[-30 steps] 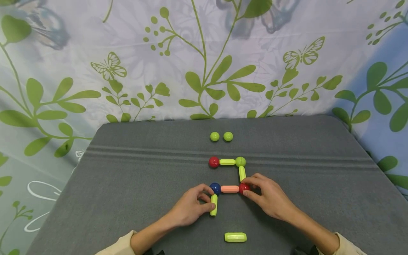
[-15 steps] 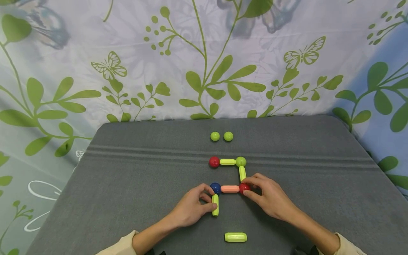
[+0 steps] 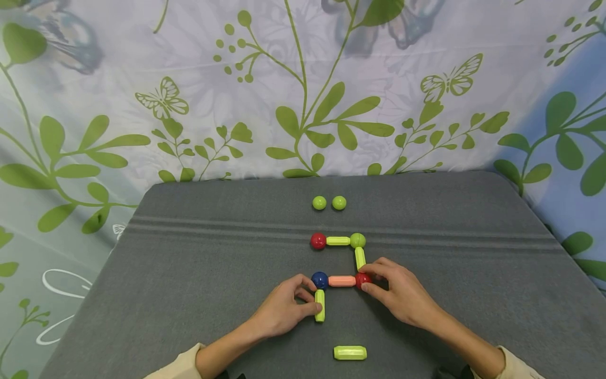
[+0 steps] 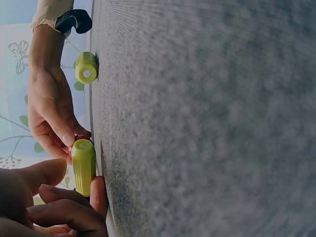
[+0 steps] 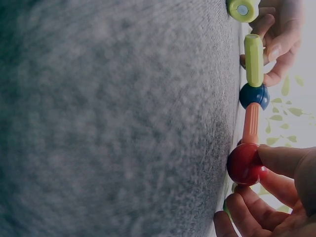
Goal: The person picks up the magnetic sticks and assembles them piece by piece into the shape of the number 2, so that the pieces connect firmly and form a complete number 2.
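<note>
A zigzag of magnetic sticks and balls lies mid-table in the head view. My right hand [image 3: 402,292] pinches the red ball [image 5: 244,164] at its right corner between thumb and fingers. From that ball a salmon stick [image 3: 342,281] runs left to a blue ball [image 3: 320,280]. A light green stick [image 3: 320,311] extends from the blue ball toward me. My left hand [image 3: 286,308] curls around this end, index finger at the ball and thumb at the green stick. Above, another green stick [image 3: 360,258] leads up to a green ball [image 3: 357,240].
A further green stick [image 3: 338,241] links the green ball to a second red ball [image 3: 318,241]. Two loose green balls [image 3: 329,202] sit farther back. One loose green stick [image 3: 350,352] lies near me. A patterned curtain [image 3: 303,89] hangs behind the grey table [image 3: 213,252].
The green stick below the blue ball has swung slightly right at its near end, from tilted to nearly straight. The left thumb moved with it. My right hand has stayed on the red ball.
</note>
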A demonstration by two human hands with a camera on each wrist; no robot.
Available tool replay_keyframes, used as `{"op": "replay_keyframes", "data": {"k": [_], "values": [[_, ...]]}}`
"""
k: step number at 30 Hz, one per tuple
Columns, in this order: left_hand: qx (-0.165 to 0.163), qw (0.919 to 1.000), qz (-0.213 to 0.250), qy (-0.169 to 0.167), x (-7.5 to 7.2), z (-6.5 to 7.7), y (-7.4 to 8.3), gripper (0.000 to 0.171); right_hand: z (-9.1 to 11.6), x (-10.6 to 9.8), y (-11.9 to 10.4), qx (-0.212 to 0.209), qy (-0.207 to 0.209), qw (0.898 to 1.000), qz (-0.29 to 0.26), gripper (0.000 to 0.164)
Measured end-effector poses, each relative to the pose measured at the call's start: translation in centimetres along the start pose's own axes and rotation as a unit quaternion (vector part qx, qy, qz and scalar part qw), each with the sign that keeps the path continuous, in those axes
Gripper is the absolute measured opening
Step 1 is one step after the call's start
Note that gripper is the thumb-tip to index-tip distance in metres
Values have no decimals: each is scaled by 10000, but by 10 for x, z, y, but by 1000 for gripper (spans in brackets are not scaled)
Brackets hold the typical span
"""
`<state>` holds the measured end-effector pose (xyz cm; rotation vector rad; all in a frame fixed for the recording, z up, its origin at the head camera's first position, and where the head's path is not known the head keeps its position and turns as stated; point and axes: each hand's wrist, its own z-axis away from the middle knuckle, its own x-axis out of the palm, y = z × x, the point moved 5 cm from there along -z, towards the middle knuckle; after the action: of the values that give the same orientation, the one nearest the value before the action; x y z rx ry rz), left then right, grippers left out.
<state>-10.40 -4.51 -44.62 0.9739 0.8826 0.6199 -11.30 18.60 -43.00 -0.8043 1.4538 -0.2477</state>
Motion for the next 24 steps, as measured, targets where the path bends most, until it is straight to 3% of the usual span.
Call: {"op": "replay_keyframes", "data": {"k": [18, 24], "values": [[11, 9999, -124, 82, -4, 0, -3, 30, 0, -1, 1, 29, -3, 10000, 25, 27], [255, 9986, -353, 295, -14, -5, 4, 29, 0, 0, 0, 36, -17, 10000, 4, 26]]}}
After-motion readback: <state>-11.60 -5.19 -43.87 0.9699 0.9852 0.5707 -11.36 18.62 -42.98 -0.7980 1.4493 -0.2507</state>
